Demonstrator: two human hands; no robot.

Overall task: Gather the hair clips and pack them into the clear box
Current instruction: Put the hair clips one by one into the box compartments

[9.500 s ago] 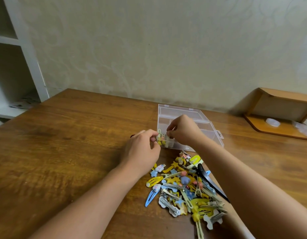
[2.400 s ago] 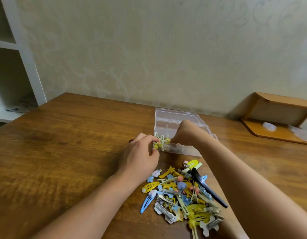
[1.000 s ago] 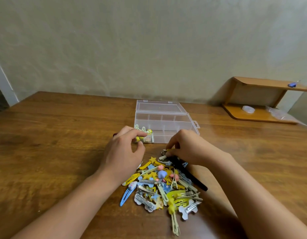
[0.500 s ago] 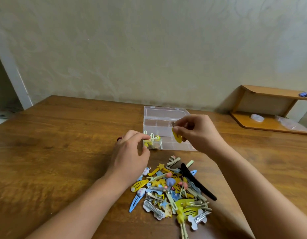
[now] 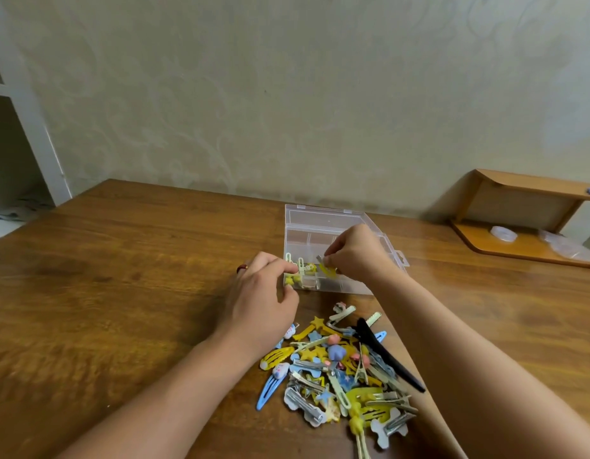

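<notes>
While the right hand (image 5: 351,256) hovers over the box (image 5: 323,223), it pinches a yellow clip (image 5: 328,270) between thumb and fingertips, the clip hanging just below those fingers and right above the front row of compartments. Whether the clip touches the box yet, I can't tell. The left hand (image 5: 263,299) sits just left of it, fingers curled, fingertips up against the box's front-left corner; it seems to steady the box, though the exact grip is hidden behind the knuckles. A red ring (image 5: 242,268) shows on the far side of that hand. Right at the left fingertips, the corner compartment holds a few packed clips (image 5: 298,274), yellow and pale ones, some standing upright. The box lies open on the desk (image 5: 121,276), its lid flat beyond both hands. Nearer the person, below and between the two wrists, lies the pile (image 5: 340,369): yellow, blue and silver clips tangled together, with a long black clip (image 5: 386,356) slanting along its right edge, close beside the right forearm. A blue snap clip (image 5: 268,390) pokes out at the pile's left. Far off past the right hand, a wooden shelf (image 5: 525,223) stands at the wall.
</notes>
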